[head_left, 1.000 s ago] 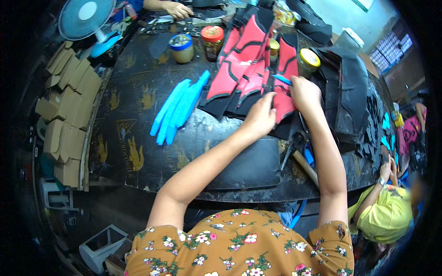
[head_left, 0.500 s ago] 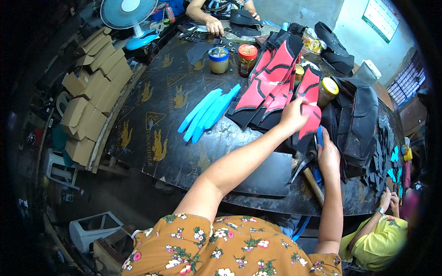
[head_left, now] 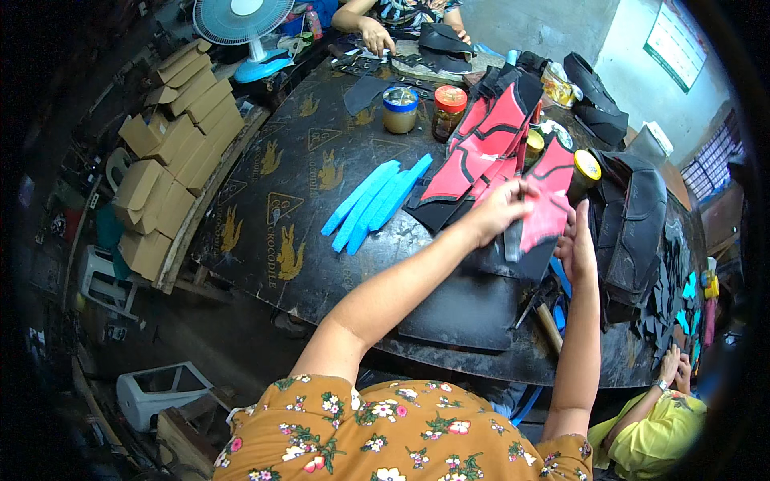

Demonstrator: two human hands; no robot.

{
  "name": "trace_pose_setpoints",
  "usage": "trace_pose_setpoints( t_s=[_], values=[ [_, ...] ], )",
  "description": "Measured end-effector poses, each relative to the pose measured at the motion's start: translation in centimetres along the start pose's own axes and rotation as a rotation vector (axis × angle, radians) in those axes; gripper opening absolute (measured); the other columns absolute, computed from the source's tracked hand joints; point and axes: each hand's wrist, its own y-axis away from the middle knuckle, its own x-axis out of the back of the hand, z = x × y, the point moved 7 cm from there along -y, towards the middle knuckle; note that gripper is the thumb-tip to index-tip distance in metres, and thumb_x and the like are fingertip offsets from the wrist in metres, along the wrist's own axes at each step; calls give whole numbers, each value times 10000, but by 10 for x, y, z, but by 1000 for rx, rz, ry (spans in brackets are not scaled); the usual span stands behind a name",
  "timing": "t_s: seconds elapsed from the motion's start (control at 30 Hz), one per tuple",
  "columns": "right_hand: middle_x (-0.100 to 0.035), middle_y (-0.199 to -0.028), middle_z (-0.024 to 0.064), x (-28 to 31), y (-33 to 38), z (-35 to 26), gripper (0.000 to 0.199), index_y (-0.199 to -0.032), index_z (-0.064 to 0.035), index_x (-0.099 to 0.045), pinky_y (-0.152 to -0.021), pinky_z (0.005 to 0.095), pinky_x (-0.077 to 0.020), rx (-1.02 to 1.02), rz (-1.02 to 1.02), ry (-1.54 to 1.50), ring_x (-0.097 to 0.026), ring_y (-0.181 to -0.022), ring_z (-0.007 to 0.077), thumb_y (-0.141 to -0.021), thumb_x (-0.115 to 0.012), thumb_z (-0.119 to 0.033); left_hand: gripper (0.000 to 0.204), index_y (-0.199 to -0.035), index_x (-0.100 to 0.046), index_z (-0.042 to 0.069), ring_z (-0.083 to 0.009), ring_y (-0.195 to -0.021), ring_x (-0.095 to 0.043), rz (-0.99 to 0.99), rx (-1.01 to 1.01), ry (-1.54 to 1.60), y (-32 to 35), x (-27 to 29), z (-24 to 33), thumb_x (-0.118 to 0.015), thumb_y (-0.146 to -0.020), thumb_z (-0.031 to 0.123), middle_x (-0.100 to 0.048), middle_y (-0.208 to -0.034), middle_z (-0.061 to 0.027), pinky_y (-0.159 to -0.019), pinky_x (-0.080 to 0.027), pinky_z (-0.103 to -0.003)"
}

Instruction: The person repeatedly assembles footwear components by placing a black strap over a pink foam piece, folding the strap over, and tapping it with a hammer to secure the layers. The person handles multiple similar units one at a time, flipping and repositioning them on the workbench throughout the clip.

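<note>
A pink cut piece with black edging is held up over the table, slightly blurred. My left hand pinches its left side with thumb and fingers. At its right edge, the curled fingers of my right hand grip it, with the palm turned inward. Behind my hands lies a fanned stack of pink and black pieces, and another pink piece leans beside it. A blue handle shows just below my right hand, close to a hammer's wooden handle.
Blue strips lie left of the stack. Jars with a blue lid, a red lid and a yellow lid stand behind. Black pieces are heaped at right. Co-workers sit across the table and at lower right.
My right hand has come up from the blue handle to the pink piece's right edge. The left hand has shifted slightly left, and the piece now lies more open between both hands.
</note>
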Motion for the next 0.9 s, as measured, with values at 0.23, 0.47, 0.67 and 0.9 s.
trace_pose_setpoints(
  t_s=[0.23,0.47,0.67,0.9],
  values=[
    [-694,-1291,116,-3,-40,-14,574,-1514,47,-484,-941,301,-571,211,-6,114,-714,-1038,159,-941,-461,24,637,-1620,-293,147,-189,-1088,-692,248,67,-294,26,30,-32,-623,-1078,198,-695,-1246,-139,-889,-569,-338],
    [-653,-1413,140,55,-39,-122,601,-1516,49,-534,-1024,260,-523,496,57,206,-680,-1160,169,-920,-458,29,671,-1676,-177,252,-263,-1178,-687,242,307,107,30,40,-70,-552,-1121,298,-654,-1380,-185,-921,-590,-435],
    [-594,-1475,146,35,-7,-160,535,-1521,40,-521,-1096,291,-500,522,-79,107,-644,-1250,170,-990,-470,-4,779,-1676,-184,207,-266,-1208,-667,243,297,96,29,42,-67,-642,-1071,387,-652,-1381,-167,-958,-564,-449],
    [-530,-837,-2,-36,100,-157,637,-1574,-84,-502,-677,241,-413,835,294,932,-481,-687,87,-957,-500,74,1028,-1698,-114,157,-334,-1357,-570,269,-166,-54,42,-11,24,-752,-976,518,-455,-1560,-255,-1079,-503,-481]
  ],
)
